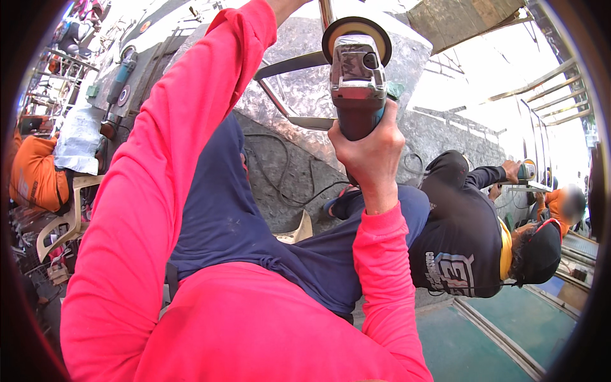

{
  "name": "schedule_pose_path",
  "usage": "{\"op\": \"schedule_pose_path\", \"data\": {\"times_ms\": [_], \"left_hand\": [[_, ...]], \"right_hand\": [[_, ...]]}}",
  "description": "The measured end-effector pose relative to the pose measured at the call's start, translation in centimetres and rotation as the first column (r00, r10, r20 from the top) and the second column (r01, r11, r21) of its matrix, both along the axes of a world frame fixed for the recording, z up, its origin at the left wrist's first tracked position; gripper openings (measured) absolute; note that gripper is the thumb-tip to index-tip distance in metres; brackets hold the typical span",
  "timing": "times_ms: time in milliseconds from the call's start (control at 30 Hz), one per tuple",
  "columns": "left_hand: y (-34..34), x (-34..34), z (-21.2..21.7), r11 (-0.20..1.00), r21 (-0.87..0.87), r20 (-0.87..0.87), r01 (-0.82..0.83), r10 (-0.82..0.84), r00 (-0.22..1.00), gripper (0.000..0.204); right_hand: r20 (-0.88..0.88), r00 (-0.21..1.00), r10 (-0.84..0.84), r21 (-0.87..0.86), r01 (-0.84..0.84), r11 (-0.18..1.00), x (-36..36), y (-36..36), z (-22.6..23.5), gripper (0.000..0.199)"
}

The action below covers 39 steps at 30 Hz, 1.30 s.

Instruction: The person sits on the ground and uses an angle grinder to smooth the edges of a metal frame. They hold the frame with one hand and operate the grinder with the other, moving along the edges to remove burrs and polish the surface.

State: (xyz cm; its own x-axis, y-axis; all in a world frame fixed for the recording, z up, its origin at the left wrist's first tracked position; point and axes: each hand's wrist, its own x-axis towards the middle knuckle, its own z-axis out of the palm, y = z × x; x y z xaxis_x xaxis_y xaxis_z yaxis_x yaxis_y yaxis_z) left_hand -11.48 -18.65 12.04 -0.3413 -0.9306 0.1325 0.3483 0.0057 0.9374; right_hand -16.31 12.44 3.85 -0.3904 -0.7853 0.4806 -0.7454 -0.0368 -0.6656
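The right grip [374,145] is clamped around the body of an angle grinder [359,86], its disc [329,39] foremost, in front of the person's blue trousers [219,204]. The left grip lies past the upper edge, so its state cannot be told. Beside the grinder is a metal frame [296,64]; contact is unclear. To the right, a co-worker in black [461,239] holds another grinder [527,170].

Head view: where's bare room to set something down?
Small patches: grey floor between the cable, cream piece and left trouser leg; also the grey sheet right of the grinder. Crowded: metal bars left of the grinder, the co-worker at lower right.
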Motion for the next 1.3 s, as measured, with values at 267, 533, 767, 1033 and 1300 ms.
{"op": "schedule_pose_path", "data": {"times_ms": [267,533,767,1033,1300], "left_hand": [[-0.8,0.8,-0.2,0.999,0.028,-0.012,-0.040,0.041,0.999,0.040],[-0.4,1.3,-0.2,0.999,0.015,-0.040,-0.030,0.031,0.999,0.041],[0.0,0.7,-0.1,1.000,-0.004,-0.026,-0.021,0.021,0.999,0.044],[-0.2,0.9,-0.1,0.998,0.020,-0.030,-0.054,0.055,0.998,0.043],[-0.5,1.6,-0.2,0.996,0.050,-0.054,-0.079,0.082,0.995,0.041]], "right_hand": [[0.078,0.997,-0.029,-0.005,0.029,1.000,0.4,1.1,0.9,0.055],[0.105,0.994,-0.027,0.010,0.027,1.000,-0.2,0.7,0.9,0.055],[0.071,0.997,-0.009,-0.018,0.010,1.000,0.3,0.4,0.4,0.057],[0.044,0.999,-0.015,-0.012,0.016,1.000,0.0,0.3,0.4,0.056],[0.029,1.000,0.002,-0.006,-0.002,1.000,0.2,0.3,0.2,0.054]]}}
